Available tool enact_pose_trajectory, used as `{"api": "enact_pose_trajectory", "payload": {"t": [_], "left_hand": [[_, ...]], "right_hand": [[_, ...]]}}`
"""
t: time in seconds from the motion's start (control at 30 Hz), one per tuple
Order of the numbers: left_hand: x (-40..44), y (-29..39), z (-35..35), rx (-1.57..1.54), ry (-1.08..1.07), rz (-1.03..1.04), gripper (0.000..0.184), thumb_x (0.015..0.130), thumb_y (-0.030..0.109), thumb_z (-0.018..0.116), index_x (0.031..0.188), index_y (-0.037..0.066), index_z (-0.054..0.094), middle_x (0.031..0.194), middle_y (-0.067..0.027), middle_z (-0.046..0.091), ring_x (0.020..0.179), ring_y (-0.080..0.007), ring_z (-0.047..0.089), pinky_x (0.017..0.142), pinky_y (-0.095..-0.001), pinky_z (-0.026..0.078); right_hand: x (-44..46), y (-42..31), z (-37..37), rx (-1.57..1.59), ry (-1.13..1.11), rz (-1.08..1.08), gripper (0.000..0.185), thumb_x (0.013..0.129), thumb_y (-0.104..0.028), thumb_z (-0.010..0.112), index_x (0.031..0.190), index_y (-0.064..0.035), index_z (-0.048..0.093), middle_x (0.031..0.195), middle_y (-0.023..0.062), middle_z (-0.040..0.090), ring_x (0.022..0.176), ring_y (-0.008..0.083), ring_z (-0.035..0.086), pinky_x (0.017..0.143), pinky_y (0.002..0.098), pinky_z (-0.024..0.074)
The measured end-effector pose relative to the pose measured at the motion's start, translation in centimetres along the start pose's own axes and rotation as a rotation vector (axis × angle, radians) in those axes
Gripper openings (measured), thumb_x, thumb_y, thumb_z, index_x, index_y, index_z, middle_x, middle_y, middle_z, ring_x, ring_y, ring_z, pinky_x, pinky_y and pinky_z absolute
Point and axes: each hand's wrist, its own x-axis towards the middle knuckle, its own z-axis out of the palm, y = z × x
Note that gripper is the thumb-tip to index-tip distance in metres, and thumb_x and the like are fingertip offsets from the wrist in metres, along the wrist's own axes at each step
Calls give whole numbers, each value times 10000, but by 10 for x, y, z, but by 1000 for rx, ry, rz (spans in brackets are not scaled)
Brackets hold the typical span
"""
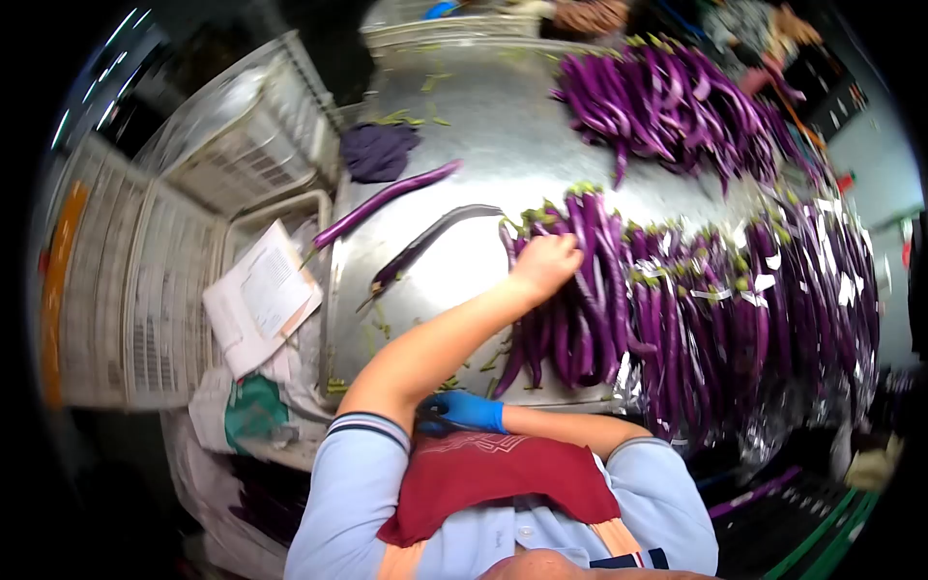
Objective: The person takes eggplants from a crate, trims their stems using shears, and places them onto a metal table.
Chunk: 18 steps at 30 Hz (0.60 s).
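Nearest: my right hand, in a blue glove, is sitting just in front of my red apron, at the near edge of the tabletop. Fingers there are partly hidden and in shadow; can't tell if they're gripping anything.

Next out: my bare left hand is resting on the upper part of a loose eggplant bunch. Fingers are curling in narrow; can't tell whether they're closing on one. Bunch is lying stem ends away from me, on the tabletop.

Right of it, touching or nearly so: bagged eggplants are lying in a row, clear plastic glinting. Left: papers are lying beside the tabletop.

Mid-depth, left of the bunch: a dark, dull eggplant is lying at a slant, well apart from it. Beyond that, a brighter purple eggplant is overhanging the left edge. A crumpled purple cloth is lying just past it.

Far right: a big eggplant pile is covering that corner. Far edge: a pale crate is standing.
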Motion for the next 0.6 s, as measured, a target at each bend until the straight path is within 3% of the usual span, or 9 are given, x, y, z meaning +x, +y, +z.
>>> {"api": "enact_pose_trajectory", "payload": {"t": [0.1, 0.2, 0.27, 0.33, 0.37, 0.4, 0.5, 0.53, 0.6], "left_hand": [[27, 24, -79, -984, -46, -656, 454, 897, 316, 444, 1253, 35, 456, 1332, -231, 396, 1187, -341, 445, 963, -368, 387], [-12, 5, -65, -494, -104, -164, 485, 707, 123, 604, 1186, 114, 527, 1212, -181, 491, 1099, -313, 507, 909, -371, 442], [-65, 13, -122, -408, -72, -245, 278, 692, 164, 640, 961, 94, 618, 902, -115, 600, 960, -297, 564, 838, -393, 457], [-157, 14, -197, -387, 314, -295, 310, 699, 91, 631, 1008, 71, 614, 971, -118, 612, 954, -293, 571, 845, -379, 451], [-206, 8, -223, -336, 517, -327, 321, 703, 55, 625, 1023, 59, 612, 1007, -121, 615, 963, -282, 577, 854, -364, 450], [-266, 3, -246, -714, 606, -677, 339, 728, -7, 599, 1064, 33, 596, 1053, -132, 611, 1009, -247, 574, 878, -325, 439], [-465, 36, -312, -300, 1077, -1406, 277, 817, 67, 545, 1091, 28, 567, 993, -134, 628, 891, -197, 602, 793, -311, 482], [-538, 58, -319, 39, 930, -1782, 268, 818, 83, 529, 1079, 44, 581, 964, -130, 638, 882, -203, 612, 764, -302, 487], [-672, 111, -315, 692, 617, -1981, 336, 760, 168, 577, 1074, 47, 584, 963, -145, 634, 927, -287, 602, 809, -380, 475]], "right_hand": [[44, 76, 41, 38, -285, 127, 302, 788, -190, 597, 1018, 6, 606, 928, 154, 638, 856, 193, 576, 789, 351, 441], [16, 25, 42, 97, -91, 96, 306, 808, -174, 588, 1064, -5, 592, 1007, 139, 624, 894, 191, 574, 833, 332, 435], [16, -2, 48, 152, -133, 74, 259, 841, -164, 598, 1041, 0, 591, 990, 118, 620, 887, 183, 572, 811, 321, 445], [17, -13, 53, -245, 24, -153, 191, 844, -94, 583, 1010, -1, 587, 941, 43, 614, 840, 138, 563, 746, 275, 451], [15, -20, 57, 256, 87, 170, 141, 864, -127, 557, 968, -35, 584, 837, 6, 560, 740, 109, 515, 659, 250, 420], [14, -27, 60, 785, 320, 436, 111, 884, -159, 532, 925, -68, 581, 734, -30, 506, 640, 80, 467, 572, 225, 389], [19, -23, 58, 407, 260, 265, 119, 905, -222, 503, 958, -121, 537, 669, -54, 445, 586, 50, 415, 496, 216, 330], [26, -12, 55, 414, 233, 242, 130, 902, -219, 512, 973, -111, 531, 671, -56, 445, 582, 44, 411, 497, 209, 325], [37, -46, 72, 245, 220, 133, 146, 900, -214, 520, 988, -98, 535, 677, -66, 445, 570, 30, 397, 499, 192, 312]]}}
